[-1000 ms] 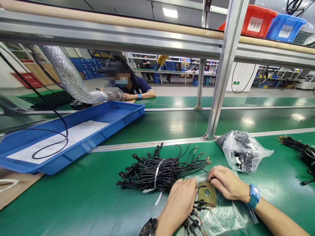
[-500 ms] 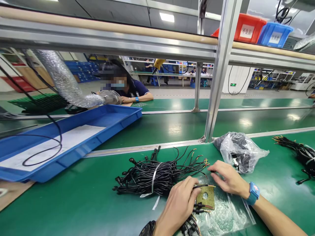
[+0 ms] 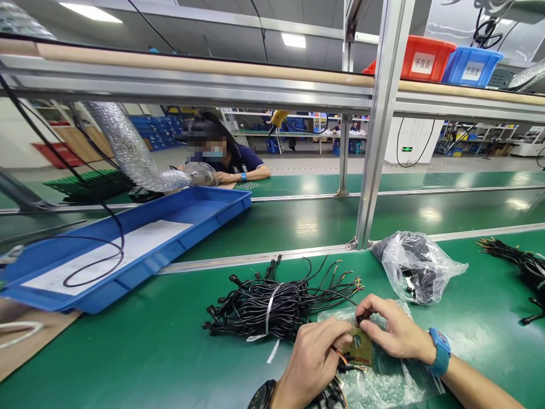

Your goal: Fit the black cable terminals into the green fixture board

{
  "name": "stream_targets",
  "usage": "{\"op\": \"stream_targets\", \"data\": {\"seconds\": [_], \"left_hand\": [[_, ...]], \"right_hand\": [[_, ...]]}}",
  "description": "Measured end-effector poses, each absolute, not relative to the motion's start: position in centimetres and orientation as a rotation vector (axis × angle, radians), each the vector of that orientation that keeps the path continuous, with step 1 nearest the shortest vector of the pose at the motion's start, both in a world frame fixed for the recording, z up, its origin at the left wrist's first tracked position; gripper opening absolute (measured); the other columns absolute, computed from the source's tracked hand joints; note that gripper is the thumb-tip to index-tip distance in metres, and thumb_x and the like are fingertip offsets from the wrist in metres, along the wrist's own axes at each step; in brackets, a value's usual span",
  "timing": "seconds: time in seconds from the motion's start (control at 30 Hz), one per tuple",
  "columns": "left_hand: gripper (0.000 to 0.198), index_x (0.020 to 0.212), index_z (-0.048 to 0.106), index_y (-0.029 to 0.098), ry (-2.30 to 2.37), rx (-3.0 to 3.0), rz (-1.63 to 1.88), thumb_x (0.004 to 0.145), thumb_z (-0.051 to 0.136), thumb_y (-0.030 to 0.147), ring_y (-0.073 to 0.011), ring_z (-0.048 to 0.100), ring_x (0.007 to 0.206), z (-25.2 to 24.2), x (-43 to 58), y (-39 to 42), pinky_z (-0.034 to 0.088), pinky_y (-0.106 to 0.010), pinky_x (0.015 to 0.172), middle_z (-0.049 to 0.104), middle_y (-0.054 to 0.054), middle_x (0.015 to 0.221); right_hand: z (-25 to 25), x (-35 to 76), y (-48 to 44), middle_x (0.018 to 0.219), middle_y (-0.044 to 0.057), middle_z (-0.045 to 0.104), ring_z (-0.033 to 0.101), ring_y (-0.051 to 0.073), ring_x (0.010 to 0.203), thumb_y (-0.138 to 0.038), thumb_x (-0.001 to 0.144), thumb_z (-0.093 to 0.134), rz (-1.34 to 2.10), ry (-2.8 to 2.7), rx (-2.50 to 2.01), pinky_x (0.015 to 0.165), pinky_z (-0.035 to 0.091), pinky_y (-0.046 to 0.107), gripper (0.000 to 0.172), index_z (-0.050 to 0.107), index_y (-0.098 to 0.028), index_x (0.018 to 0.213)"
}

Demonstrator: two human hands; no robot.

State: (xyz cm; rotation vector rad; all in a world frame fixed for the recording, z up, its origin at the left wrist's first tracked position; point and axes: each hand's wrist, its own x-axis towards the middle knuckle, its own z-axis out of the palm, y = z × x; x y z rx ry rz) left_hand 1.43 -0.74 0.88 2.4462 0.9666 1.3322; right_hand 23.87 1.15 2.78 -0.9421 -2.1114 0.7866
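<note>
Change since half a second ago: the right hand (image 3: 394,332) then hovered over the board with fingers spread. Now it has closed on the board's far edge, and the left hand (image 3: 313,360) has drawn in tighter against the board's left side.
Board then and now: the circuit board (image 3: 358,347) lay flat on the bag. Now it sits tilted between the two hands.
Board's look: small, squarish, dull olive-brown, with a round hole near its middle. Thin red, orange and black wires (image 3: 343,359) run off its left and near edges.
Left hand: fingers curled together, clamped on the board's left edge where the wires leave it.
Right hand: thumb and forefinger pinched together at the board's far right corner, on a small dark piece there.
Board's place: between the two hands, near centre-right of the tabletop (image 3: 170,341), just over a clear plastic bag (image 3: 383,383).
Left of the hands: a tied cable bundle (image 3: 276,301) of black leads, just beside the left fingers.
Far right: a second bag (image 3: 419,264) of dark parts, apart from the right hand.
Far left: a blue tray (image 3: 204,207).
</note>
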Motion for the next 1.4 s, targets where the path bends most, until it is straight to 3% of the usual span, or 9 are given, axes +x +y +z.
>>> {"op": "stream_targets", "data": {"seconds": [0.17, 0.33, 0.5, 0.67, 1.0, 1.4], "left_hand": [[0.010, 0.107, 0.060, 0.024, 0.981, 2.378, 1.269, 0.099, 0.055, 0.025, -0.0157, 0.065, 0.070, 1.8, 1.0, -1.3, 0.047, -0.027, 0.067, 0.068, 0.000, 0.081], [0.024, 0.109, 0.057, 0.024, 0.864, 2.320, 1.189, 0.100, 0.053, 0.046, -0.0186, 0.065, 0.081, 2.4, 1.1, -1.9, 0.049, -0.030, 0.073, 0.069, -0.004, 0.094], [0.033, 0.085, 0.058, 0.021, 0.780, 2.211, 1.356, 0.108, 0.043, 0.039, -0.0141, 0.059, 0.065, 1.4, 1.9, -1.9, 0.042, -0.027, 0.064, 0.062, 0.000, 0.070], [0.025, 0.087, 0.063, 0.021, 0.903, 2.193, 1.425, 0.105, 0.051, 0.034, -0.0129, 0.061, 0.064, 1.3, 2.1, -1.7, 0.042, -0.025, 0.060, 0.065, 0.001, 0.070], [0.025, 0.087, 0.066, 0.023, 1.130, 2.264, 1.292, 0.104, 0.048, 0.029, -0.0139, 0.063, 0.063, 1.1, 2.4, -1.8, 0.040, -0.027, 0.059, 0.068, 0.001, 0.073], [0.025, 0.085, 0.062, 0.023, 1.121, 2.314, 1.239, 0.105, 0.046, 0.026, -0.0130, 0.059, 0.061, 0.9, 2.4, -1.6, 0.037, -0.028, 0.058, 0.064, 0.002, 0.071]], "right_hand": [[3.2, 23.8, 1.0, 0.090, 0.004, 0.069, 0.062, 0.018, 0.080, -0.029, 0.096, 0.054, 0.849, -2.085, -0.930, 0.075, 0.050, 0.030, 0.012, 0.060, -0.020, 0.102], [3.0, 23.7, 0.8, 0.091, 0.004, 0.069, 0.062, 0.018, 0.081, -0.028, 0.096, 0.054, 0.852, -2.074, -0.944, 0.075, 0.049, 0.031, 0.012, 0.060, -0.020, 0.102], [3.2, 23.3, 0.3, 0.087, 0.003, 0.068, 0.061, 0.018, 0.078, -0.030, 0.096, 0.054, 0.899, -2.049, -0.927, 0.073, 0.048, 0.030, 0.012, 0.060, -0.020, 0.098], [3.4, 23.0, -0.1, 0.085, 0.003, 0.067, 0.059, 0.017, 0.077, -0.034, 0.096, 0.055, 0.960, -2.011, -0.910, 0.071, 0.047, 0.029, 0.016, 0.062, -0.019, 0.097], [3.2, 22.8, -0.3, 0.084, 0.004, 0.066, 0.059, 0.017, 0.076, -0.042, 0.097, 0.058, 1.041, -1.924, -0.902, 0.070, 0.048, 0.029, 0.025, 0.063, -0.018, 0.097], [2.9, 23.2, -0.2, 0.092, 0.006, 0.073, 0.067, 0.020, 0.083, -0.030, 0.099, 0.055, 0.753, -2.110, -0.895, 0.077, 0.052, 0.031, 0.014, 0.065, -0.021, 0.103]]}}
